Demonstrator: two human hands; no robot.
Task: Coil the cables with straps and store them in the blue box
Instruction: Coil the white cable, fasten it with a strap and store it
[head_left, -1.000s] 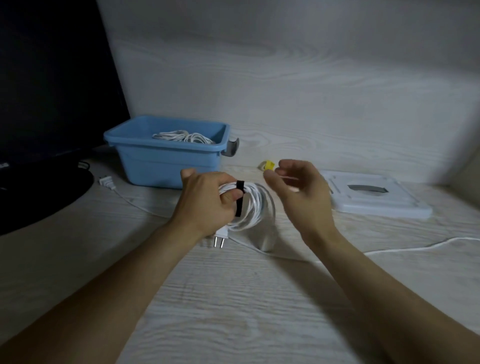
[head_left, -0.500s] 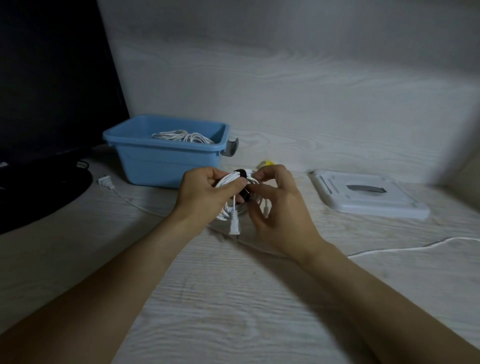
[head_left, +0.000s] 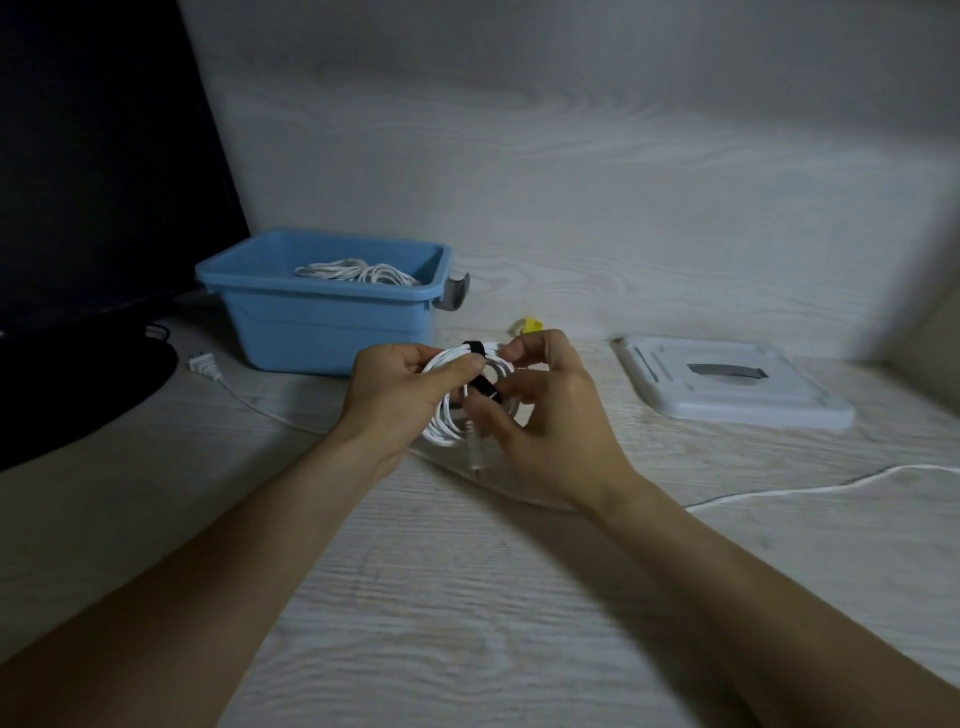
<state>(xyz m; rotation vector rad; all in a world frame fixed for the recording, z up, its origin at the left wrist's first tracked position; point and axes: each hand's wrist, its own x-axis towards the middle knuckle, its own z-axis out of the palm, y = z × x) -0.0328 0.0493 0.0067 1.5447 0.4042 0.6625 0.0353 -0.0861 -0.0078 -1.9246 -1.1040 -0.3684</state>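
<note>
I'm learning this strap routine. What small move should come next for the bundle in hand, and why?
Probably press the black strap end down to close it: both hands, left hand and right hand, grip the white coil with the strap already wrapped round it, while the blue box waits behind.

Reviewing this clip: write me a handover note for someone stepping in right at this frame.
Left hand: grips the white cable coil in the air above the desk.
Right hand: grip on the black strap, which is wrapped round the coil.
Blue box: behind the hands, one coiled cable already inside.
Done: this coil is wound and strapped.
Left: check the strap is fastened, put the coil in the box, then coil the loose cable on the right.
</note>
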